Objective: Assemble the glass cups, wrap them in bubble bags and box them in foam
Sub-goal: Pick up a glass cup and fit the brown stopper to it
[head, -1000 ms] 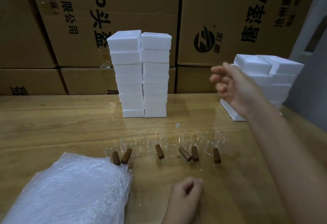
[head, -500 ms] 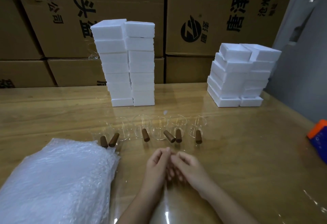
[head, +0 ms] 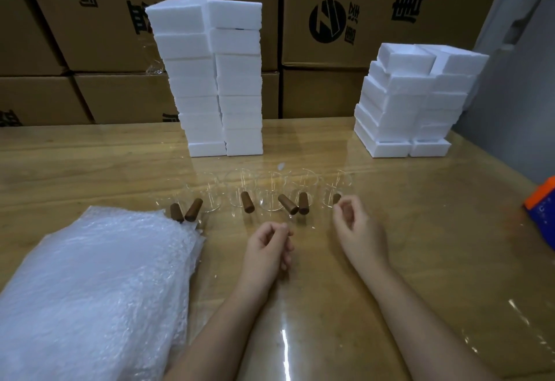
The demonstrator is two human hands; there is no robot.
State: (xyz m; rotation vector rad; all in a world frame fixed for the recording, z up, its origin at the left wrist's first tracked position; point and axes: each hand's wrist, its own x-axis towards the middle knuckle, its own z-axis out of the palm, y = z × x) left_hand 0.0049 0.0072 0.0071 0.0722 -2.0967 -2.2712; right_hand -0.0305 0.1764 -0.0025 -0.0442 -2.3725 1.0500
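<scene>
Several clear glass cups (head: 271, 192) with brown wooden handles (head: 247, 202) stand in a row across the middle of the wooden table (head: 435, 230). My right hand (head: 359, 232) lies just in front of the rightmost cup (head: 338, 188), its loosely curled fingertips right by that cup's handle (head: 336, 198); no grip shows. My left hand (head: 267, 248) rests on the table in front of the row, fingers loosely curled, holding nothing I can see. A pile of bubble bags (head: 96, 284) lies at the near left. Two tall stacks of white foam boxes (head: 210, 80) stand behind the cups.
A lower stack of foam pieces (head: 414, 101) sits at the back right. An orange and blue object (head: 542, 209) lies at the table's right edge. Cardboard cartons (head: 345, 20) form a wall behind the table. A grey wall stands to the right.
My right hand came down from the foam stack at the right, met my left hand in front of the cups, then moved to the rightmost cup's handle. The camera view shifted right.
</scene>
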